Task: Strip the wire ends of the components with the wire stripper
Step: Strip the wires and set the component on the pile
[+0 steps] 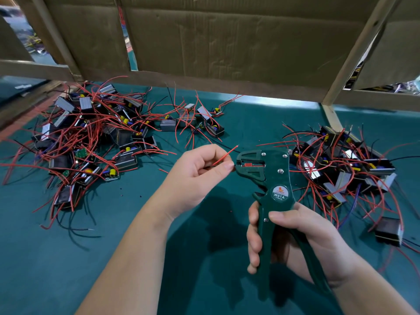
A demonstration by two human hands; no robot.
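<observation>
The left hand pinches a thin red wire at the head of the dark green wire stripper, whose handles the right hand grips.

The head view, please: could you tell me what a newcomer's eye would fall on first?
First the dark green stripper at centre, gripped by the right hand, with the left hand pinching a red wire just beside its head. Then the tangles of black components and red wires on the green table: the left pile and the right pile.
</observation>
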